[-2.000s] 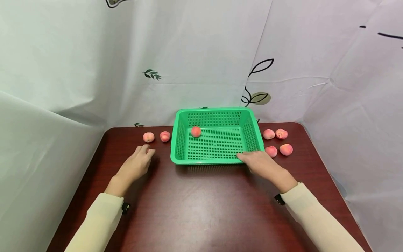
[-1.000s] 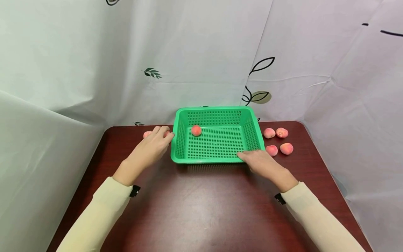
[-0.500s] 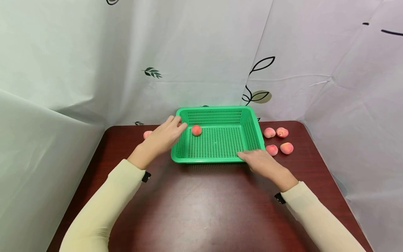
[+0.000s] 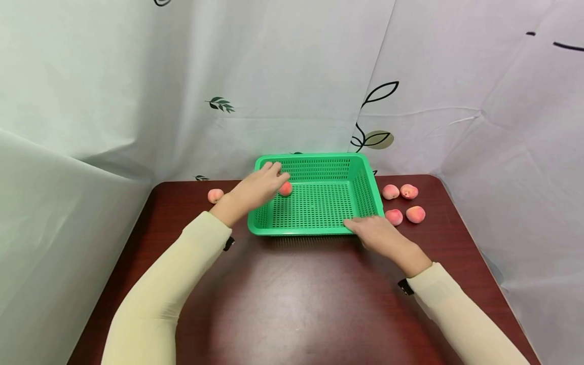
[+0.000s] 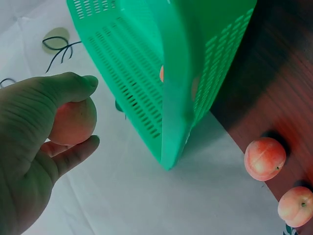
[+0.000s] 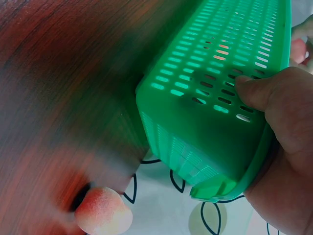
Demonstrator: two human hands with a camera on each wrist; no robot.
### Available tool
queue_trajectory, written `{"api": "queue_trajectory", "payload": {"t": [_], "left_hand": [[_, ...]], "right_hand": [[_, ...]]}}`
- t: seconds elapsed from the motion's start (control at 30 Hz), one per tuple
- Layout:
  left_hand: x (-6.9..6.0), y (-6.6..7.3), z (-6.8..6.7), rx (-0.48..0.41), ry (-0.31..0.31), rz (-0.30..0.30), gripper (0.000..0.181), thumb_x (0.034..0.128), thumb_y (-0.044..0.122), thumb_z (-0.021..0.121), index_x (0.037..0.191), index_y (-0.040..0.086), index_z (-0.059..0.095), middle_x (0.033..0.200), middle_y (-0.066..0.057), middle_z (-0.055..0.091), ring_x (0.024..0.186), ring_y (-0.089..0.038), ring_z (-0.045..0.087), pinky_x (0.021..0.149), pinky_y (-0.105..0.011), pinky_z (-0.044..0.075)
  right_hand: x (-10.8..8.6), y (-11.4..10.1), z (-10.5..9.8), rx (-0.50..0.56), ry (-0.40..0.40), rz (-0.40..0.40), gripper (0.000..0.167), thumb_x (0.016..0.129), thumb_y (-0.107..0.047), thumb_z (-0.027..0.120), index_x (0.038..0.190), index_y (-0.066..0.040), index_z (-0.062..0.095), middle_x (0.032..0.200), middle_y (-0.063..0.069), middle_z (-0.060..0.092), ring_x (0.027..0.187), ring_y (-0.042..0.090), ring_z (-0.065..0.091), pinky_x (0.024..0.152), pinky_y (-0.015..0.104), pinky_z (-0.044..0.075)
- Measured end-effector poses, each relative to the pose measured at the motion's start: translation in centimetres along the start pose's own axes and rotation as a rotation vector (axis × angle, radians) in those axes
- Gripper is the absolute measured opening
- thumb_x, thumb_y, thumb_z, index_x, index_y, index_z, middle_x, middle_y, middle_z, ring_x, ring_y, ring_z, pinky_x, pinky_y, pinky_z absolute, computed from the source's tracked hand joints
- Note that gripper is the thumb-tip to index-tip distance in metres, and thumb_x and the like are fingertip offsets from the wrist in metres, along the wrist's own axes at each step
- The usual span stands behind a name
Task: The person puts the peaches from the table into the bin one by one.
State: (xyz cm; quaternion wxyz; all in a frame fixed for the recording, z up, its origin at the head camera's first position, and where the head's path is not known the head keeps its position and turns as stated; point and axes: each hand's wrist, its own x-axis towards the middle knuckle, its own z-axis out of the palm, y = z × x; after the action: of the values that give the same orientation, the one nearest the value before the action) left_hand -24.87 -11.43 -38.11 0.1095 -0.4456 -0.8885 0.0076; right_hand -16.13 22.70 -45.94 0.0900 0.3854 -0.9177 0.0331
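Observation:
In the head view, a green plastic basket (image 4: 315, 231) with slotted walls stands at the table's far edge. My left hand (image 4: 260, 190) is above its left side, and the left wrist view shows a peach (image 5: 76, 122) held between thumb and fingers. One peach (image 4: 286, 189) lies inside the basket, partly covered by that hand. With thumb and fingers, my right hand (image 4: 376, 235) grips the basket's near rim at the right corner. Left of the basket, two peaches show on the table in the left wrist view: a redder one (image 5: 265, 158) and a paler one (image 5: 296, 206).
Several peaches (image 4: 415, 214) sit on the dark red wooden table (image 4: 292, 299) to the basket's right. A white sheet (image 4: 292, 76) with leaf prints hangs behind the table and along both sides.
My left hand has moved right and away from me, from the table left of the basket to above the basket. The right hand stays at the near rim.

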Motion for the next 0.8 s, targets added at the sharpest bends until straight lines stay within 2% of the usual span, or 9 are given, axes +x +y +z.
{"api": "queue_trajectory", "payload": {"t": [0.13,0.4,0.6,0.8], "left_hand": [[1.6,-0.1,0.2,0.017,-0.075,-0.001,0.026,0.0993,-0.006,0.059,0.125,0.001,0.058,0.118,-0.021,0.056,0.097,-0.032,0.052,0.082,-0.038,0.051],[4.3,-0.5,0.8,-0.031,-0.201,-0.097,0.036,0.1037,0.000,0.054,0.140,0.003,0.052,0.138,-0.024,0.051,0.118,-0.036,0.053,0.093,-0.041,0.052],[6.2,-0.8,1.4,-0.080,-0.271,-0.167,0.045,0.1034,0.001,0.054,0.147,0.007,0.048,0.144,-0.022,0.048,0.135,-0.037,0.048,0.097,-0.042,0.052],[7.8,-0.6,1.8,-0.088,-0.353,-0.193,0.056,0.0986,0.012,0.070,0.149,0.007,0.046,0.147,-0.022,0.047,0.136,-0.035,0.050,0.100,-0.041,0.052]], "right_hand": [[0.0,0.0,0.0,0.001,0.000,0.004,0.028,0.084,0.009,0.064,0.085,-0.014,0.047,0.068,-0.002,0.048,0.058,0.018,0.052,0.057,0.034,0.045],[0.0,0.0,0.1,0.001,0.006,0.003,0.027,0.085,0.009,0.064,0.086,-0.014,0.049,0.068,-0.001,0.049,0.058,0.020,0.054,0.058,0.035,0.046],[0.0,-0.1,-0.1,0.001,0.012,0.009,0.027,0.085,0.009,0.063,0.086,-0.014,0.048,0.069,-0.001,0.050,0.059,0.020,0.054,0.058,0.035,0.046],[0.0,-0.2,-0.1,0.001,0.018,0.005,0.027,0.085,0.008,0.064,0.085,-0.014,0.048,0.068,-0.001,0.049,0.058,0.020,0.054,0.057,0.035,0.045]]}}
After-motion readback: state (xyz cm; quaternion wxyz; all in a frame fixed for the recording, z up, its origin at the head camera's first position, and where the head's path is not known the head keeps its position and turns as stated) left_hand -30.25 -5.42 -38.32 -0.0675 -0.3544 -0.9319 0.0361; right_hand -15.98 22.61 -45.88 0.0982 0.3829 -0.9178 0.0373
